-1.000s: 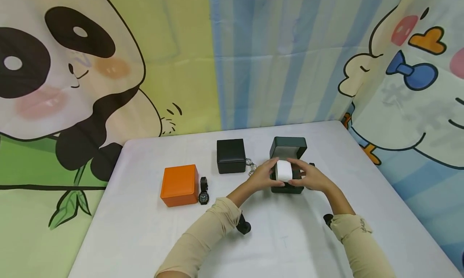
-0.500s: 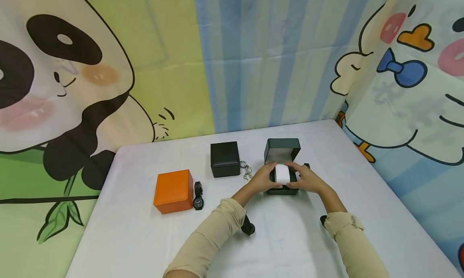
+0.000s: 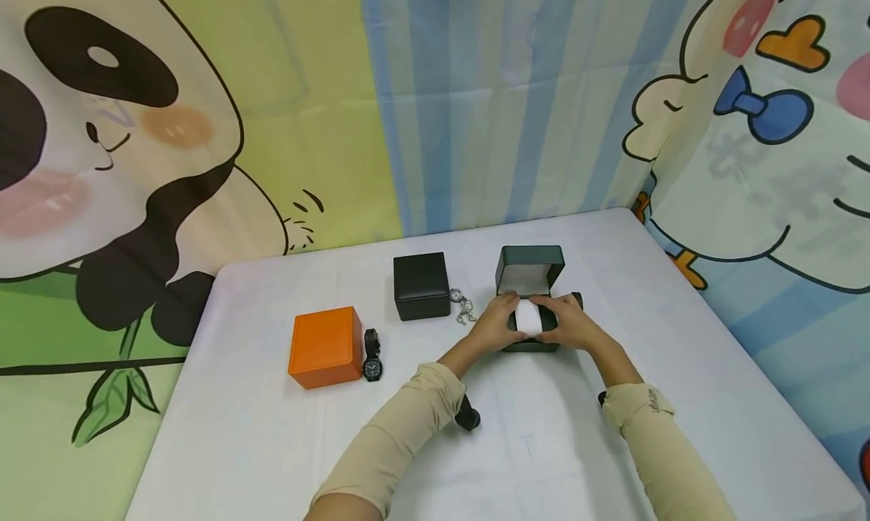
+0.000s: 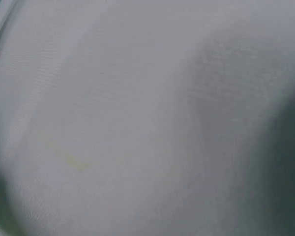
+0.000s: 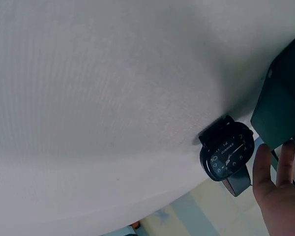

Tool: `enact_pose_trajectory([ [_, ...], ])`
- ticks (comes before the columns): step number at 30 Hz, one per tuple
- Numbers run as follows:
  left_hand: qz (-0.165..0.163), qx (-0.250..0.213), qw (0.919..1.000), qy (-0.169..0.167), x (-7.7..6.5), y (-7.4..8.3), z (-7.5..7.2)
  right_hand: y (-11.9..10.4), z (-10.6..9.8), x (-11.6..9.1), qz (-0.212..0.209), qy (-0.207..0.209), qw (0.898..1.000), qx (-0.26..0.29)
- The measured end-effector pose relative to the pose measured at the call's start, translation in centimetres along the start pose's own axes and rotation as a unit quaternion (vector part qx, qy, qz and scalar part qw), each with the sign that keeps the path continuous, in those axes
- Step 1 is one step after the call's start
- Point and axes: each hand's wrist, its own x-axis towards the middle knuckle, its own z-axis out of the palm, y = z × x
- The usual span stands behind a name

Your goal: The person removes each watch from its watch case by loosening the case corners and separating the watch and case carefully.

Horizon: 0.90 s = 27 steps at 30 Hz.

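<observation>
A dark green watch box point(image 3: 530, 257) stands with its lid raised. In its base sits a white cushion point(image 3: 528, 319). My left hand point(image 3: 495, 326) grips the cushion's left side, while my right hand point(image 3: 572, 325) grips the right side, thumb and fingers on each. The right wrist view has part of the right hand point(image 5: 285, 199) at the box's green outer wall point(image 5: 280, 105). Beside the box there lies a black watch point(image 5: 228, 155) with a dark dial. The left wrist view holds mostly white cloth, and the left hand's fingers cannot be made out in it.
A black box point(image 3: 421, 285) stands left of the green one, with a silver chain watch point(image 3: 462, 306) beside it. Farther left is an orange box point(image 3: 326, 347) with a black watch point(image 3: 371, 355) alongside. White cloth covers the table point(image 3: 238, 430); printed curtains hang behind and at right.
The white cushion has gone down a little into the green box, with both hands still gripping it. The head view has shifted slightly; the other boxes and watches lie as before.
</observation>
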Motion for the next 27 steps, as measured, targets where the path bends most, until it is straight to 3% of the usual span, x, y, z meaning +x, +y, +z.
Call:
enact_pose_trajectory([
  [7, -0.003, 0.003, 0.9999, 0.014, -0.6, -0.5, -0.3, -1.2, 0.0, 0.4, -0.006, -0.018, 0.999, -0.028],
  [20, -0.05, -0.11, 0.9926, -0.009, -2.5, -1.8, -0.1, -1.1, -0.4, 0.7, -0.012, -0.029, 0.997, -0.071],
  [23, -0.051, -0.118, 0.9917, -0.01, -2.7, -2.0, 0.3, -0.8, -0.8, 0.5, -0.009, -0.037, 0.998, -0.053],
  [27, -0.045, -0.113, 0.9925, -0.011, -2.8, -2.2, 0.6, -0.5, -2.5, -0.1, 0.032, -0.043, 0.998, 0.014],
])
